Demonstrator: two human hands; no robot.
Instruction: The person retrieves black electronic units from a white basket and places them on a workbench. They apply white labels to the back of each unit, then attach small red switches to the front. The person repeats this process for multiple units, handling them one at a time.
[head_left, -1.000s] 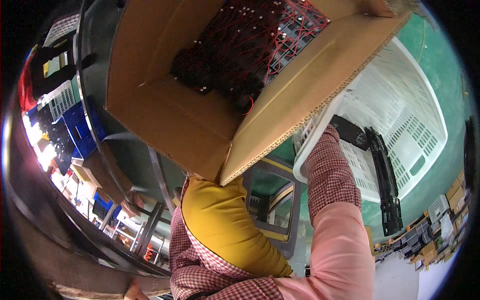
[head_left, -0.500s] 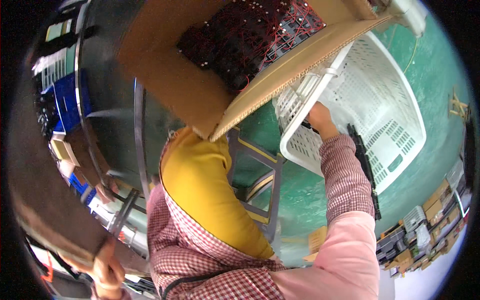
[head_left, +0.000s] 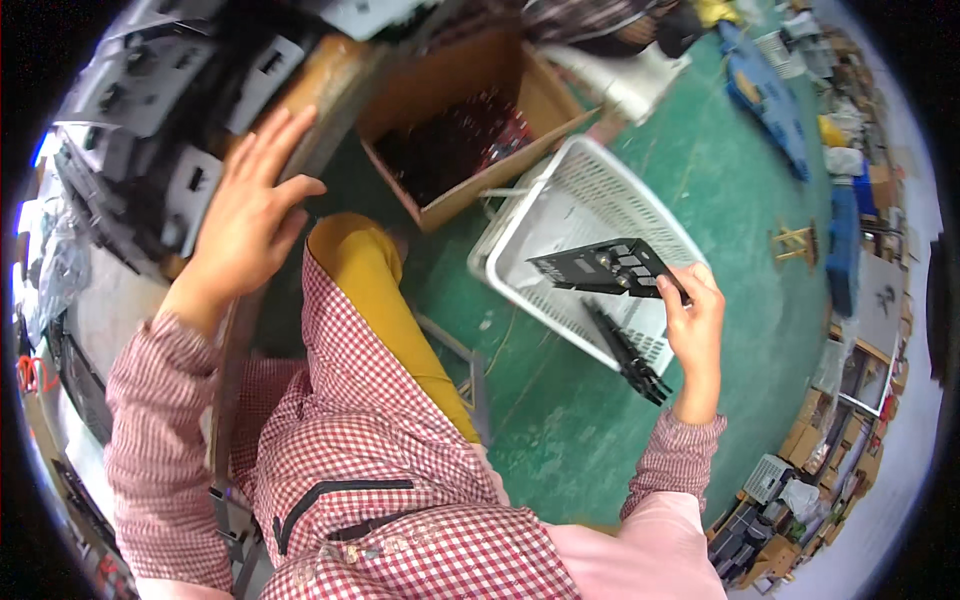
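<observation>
My right hand (head_left: 697,325) pinches one end of a flat black plastic panel (head_left: 590,266) with cutouts and small fittings. The panel is lifted above a white plastic basket (head_left: 655,205) on the floor. Long black strips (head_left: 625,350) lean against the basket's near side, below the panel. At the left, my left hand (head_left: 245,220) is spread, its fingers reaching over the wooden edge (head_left: 335,85) of the workbench. Just past its fingertips lie several black plastic housings (head_left: 190,190) with grey faces.
Beyond my yellow-clad leg stands an open cardboard box (head_left: 460,205) holding black parts with red wires. Another person's checked sleeve (head_left: 590,22) shows at the top. Boxes and bins (head_left: 800,440) line the right side; a small wooden stand (head_left: 793,243) is on the green floor.
My right hand has come up out of the basket with the black panel. My left hand has moved up onto the bench edge. The view has swung, so the cardboard box appears farther off.
</observation>
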